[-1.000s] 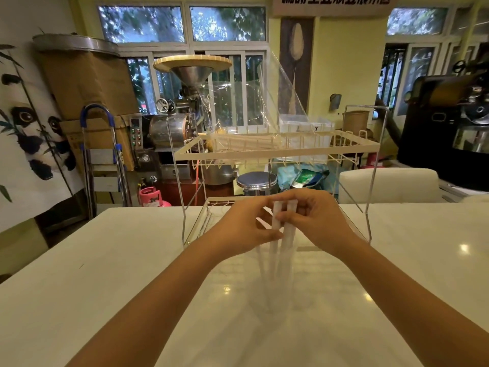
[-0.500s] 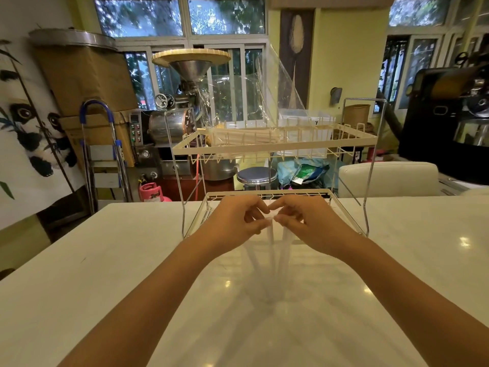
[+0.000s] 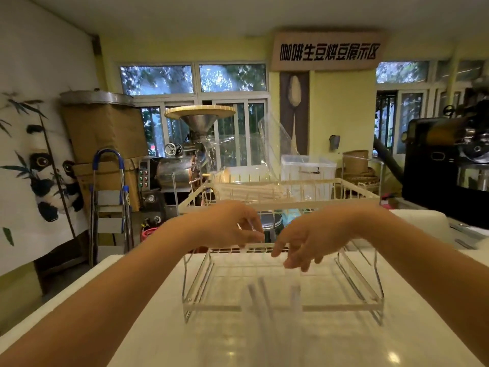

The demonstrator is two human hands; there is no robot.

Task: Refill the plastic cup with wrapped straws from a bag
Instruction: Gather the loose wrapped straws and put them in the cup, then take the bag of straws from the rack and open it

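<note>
Several wrapped straws (image 3: 262, 295) stand upright, blurred, in front of the wire rack's lower tier. The clear plastic cup around them is too faint to make out. My left hand (image 3: 230, 226) and my right hand (image 3: 309, 241) hover side by side above the straws, apart from them, with loosened fingers pointing down and nothing in them. The clear bag (image 3: 264, 152) lies on the rack's upper tier, with a bundle of wrapped straws (image 3: 248, 191) in it, just beyond my hands.
A two-tier wire rack (image 3: 346, 201) stands on the white counter (image 3: 148, 313). Behind it are a coffee roaster with a funnel (image 3: 199, 120), a step ladder (image 3: 109, 197), a clear storage box (image 3: 308, 166) and a black machine (image 3: 447, 165) at the right.
Both hands have let go of the straws and risen away from them toward the rack's upper tier. The view has tilted upward.
</note>
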